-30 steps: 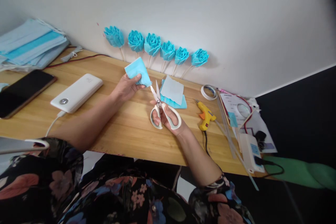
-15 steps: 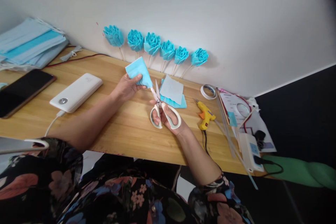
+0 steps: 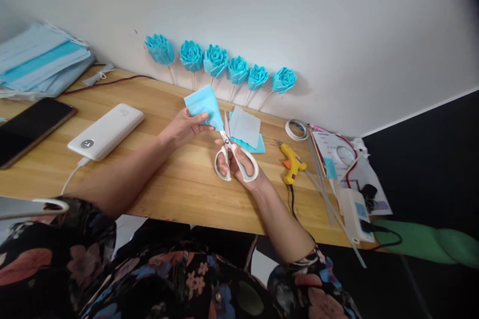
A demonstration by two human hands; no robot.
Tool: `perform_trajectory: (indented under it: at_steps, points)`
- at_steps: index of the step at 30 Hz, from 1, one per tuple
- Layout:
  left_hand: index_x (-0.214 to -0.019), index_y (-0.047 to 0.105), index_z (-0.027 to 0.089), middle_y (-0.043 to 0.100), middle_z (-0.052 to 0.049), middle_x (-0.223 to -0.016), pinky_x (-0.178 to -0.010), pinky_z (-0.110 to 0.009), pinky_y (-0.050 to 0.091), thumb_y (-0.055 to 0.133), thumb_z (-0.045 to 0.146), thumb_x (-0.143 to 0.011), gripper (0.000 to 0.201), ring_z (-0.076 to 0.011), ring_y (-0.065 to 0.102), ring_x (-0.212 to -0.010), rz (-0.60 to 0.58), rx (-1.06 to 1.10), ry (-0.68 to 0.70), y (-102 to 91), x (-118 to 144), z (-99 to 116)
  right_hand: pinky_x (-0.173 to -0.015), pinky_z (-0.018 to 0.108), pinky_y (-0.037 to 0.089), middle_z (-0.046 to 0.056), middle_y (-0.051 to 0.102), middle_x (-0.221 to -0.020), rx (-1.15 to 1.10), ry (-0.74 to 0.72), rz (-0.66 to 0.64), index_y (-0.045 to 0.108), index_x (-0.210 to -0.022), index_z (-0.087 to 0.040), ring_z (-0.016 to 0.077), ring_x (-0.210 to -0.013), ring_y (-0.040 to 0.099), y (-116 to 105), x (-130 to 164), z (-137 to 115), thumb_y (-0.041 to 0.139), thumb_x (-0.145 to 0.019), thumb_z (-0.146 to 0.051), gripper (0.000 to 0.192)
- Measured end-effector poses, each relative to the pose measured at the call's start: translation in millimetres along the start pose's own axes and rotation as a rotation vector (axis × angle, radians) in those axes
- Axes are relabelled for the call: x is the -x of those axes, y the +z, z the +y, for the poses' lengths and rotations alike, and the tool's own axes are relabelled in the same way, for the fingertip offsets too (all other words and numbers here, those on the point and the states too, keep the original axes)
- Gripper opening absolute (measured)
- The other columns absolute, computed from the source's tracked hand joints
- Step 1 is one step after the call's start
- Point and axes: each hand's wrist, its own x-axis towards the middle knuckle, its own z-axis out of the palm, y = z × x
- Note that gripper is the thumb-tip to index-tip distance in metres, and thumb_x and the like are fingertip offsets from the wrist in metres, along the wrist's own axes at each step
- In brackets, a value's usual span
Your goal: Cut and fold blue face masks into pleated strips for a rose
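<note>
My left hand [image 3: 183, 128] pinches a folded light blue sheet [image 3: 204, 104] and holds it up above the wooden desk [image 3: 175, 179]. My right hand [image 3: 239, 167] grips white-handled scissors [image 3: 232, 157], fingers through the loops. The blades point up and meet the right edge of the blue sheet. Just behind the scissors lies a small stack of cut blue pieces [image 3: 245, 132] on the desk.
Several blue fabric roses on sticks [image 3: 215, 62] lean against the wall. A white power bank [image 3: 107, 131] and a dark phone [image 3: 32, 129] lie at left, with a pile of face masks [image 3: 39, 60] behind. A yellow glue gun [image 3: 294, 163], tape roll [image 3: 297, 129], glue sticks and papers crowd the right.
The blue sheet has shifted a little right and lower, onto the scissor blades. The blades have closed somewhat against its edge.
</note>
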Motion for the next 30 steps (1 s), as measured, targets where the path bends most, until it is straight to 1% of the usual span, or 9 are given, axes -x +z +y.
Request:
perform_trajectory:
  at_steps: [2,4,8,12,15,18,24,28,30]
  points:
    - [-0.094,0.07,0.014,0.075,-0.002,-0.087,-0.064,-0.026,0.065,0.094,0.025,-0.061,0.042,-0.016,0.074,-0.073,0.029,0.014,0.018,-1.7,-1.1,-0.2,-0.047,0.025,0.041,0.0,0.06,-0.076,-0.004,-0.005,0.017,0.056,-0.129,-0.02,0.0115,-0.059,0.053,-0.2,0.1,-0.1,0.059,-0.091,-0.06,0.056]
    - [-0.093,0.07,0.014,0.075,-0.002,-0.086,-0.063,-0.026,0.065,0.094,0.025,-0.061,0.042,-0.0161,0.073,-0.073,0.031,0.013,0.027,-2.8,-2.1,-0.6,-0.048,0.026,0.041,0.0,0.06,-0.076,-0.004,-0.001,0.016,0.056,-0.129,-0.02,0.0114,-0.058,0.052,0.0,0.4,-0.3,0.059,-0.09,-0.061,0.057]
    - [-0.093,0.07,0.013,0.075,-0.004,-0.087,-0.065,-0.026,0.064,0.093,0.027,-0.063,0.04,-0.0161,0.073,-0.074,-0.026,-0.016,0.012,-1.6,-1.6,-1.6,-0.047,0.026,0.042,-0.001,0.06,-0.074,-0.004,0.011,-0.018,0.056,-0.13,-0.019,0.0115,-0.058,0.053,0.1,0.4,-0.2,0.059,-0.091,-0.061,0.058]
    - [-0.093,0.071,0.013,0.075,-0.004,-0.089,-0.066,-0.027,0.063,0.092,0.026,-0.064,0.038,-0.0161,0.072,-0.075,-0.063,-0.049,0.003,1.7,1.6,-1.8,-0.047,0.025,0.042,-0.001,0.06,-0.075,-0.011,-0.008,-0.018,0.056,-0.13,-0.019,0.0117,-0.058,0.054,-0.9,0.2,0.3,0.058,-0.092,-0.06,0.055]
    - [-0.089,0.072,0.012,0.075,-0.004,-0.082,-0.066,-0.025,0.061,0.092,0.025,-0.065,0.034,-0.0141,0.071,-0.069,-0.104,-0.099,-0.025,4.5,4.4,-1.8,-0.047,0.025,0.041,0.0,0.06,-0.076,-0.019,-0.018,-0.015,0.056,-0.13,-0.02,0.0116,-0.059,0.054,-0.8,0.3,-0.1,0.057,-0.093,-0.059,0.054]
    - [-0.083,0.072,0.011,0.074,-0.003,-0.075,-0.065,-0.024,0.06,0.092,0.026,-0.064,0.031,-0.0127,0.069,-0.063,-0.128,-0.14,-0.046,8.0,6.7,-1.7,-0.048,0.025,0.041,-0.001,0.058,-0.072,-0.008,-0.022,-0.022,0.057,-0.128,-0.019,0.0116,-0.059,0.053,0.1,0.3,-0.8,0.057,-0.092,-0.059,0.054]
    - [-0.088,0.072,0.015,0.076,-0.004,-0.084,-0.07,-0.026,0.062,0.092,0.026,-0.064,0.033,-0.0156,0.072,-0.074,-0.074,-0.118,0.008,10.1,6.6,-2.6,-0.05,0.026,0.042,-0.002,0.057,-0.072,-0.001,-0.038,-0.024,0.059,-0.126,-0.019,0.0115,-0.06,0.054,0.4,0.2,-0.5,0.057,-0.092,-0.059,0.053]
    - [-0.087,0.072,0.014,0.075,-0.004,-0.081,-0.067,-0.024,0.061,0.092,0.023,-0.064,0.032,-0.0145,0.071,-0.071,-0.037,-0.112,-0.006,6.6,4.9,-4.8,-0.05,0.027,0.042,-0.002,0.056,-0.072,0.009,-0.043,-0.003,0.058,-0.128,-0.02,0.0118,-0.058,0.052,1.1,-0.1,-0.3,0.057,-0.091,-0.062,0.057]
    - [-0.086,0.071,0.013,0.075,-0.004,-0.08,-0.066,-0.024,0.061,0.092,0.023,-0.064,0.032,-0.0141,0.07,-0.069,-0.039,-0.112,-0.011,6.6,5.0,-5.3,-0.051,0.027,0.042,-0.003,0.055,-0.07,0.017,-0.044,-0.002,0.056,-0.129,-0.02,0.0125,-0.059,0.052,1.9,-0.2,-0.8,0.057,-0.09,-0.063,0.058]
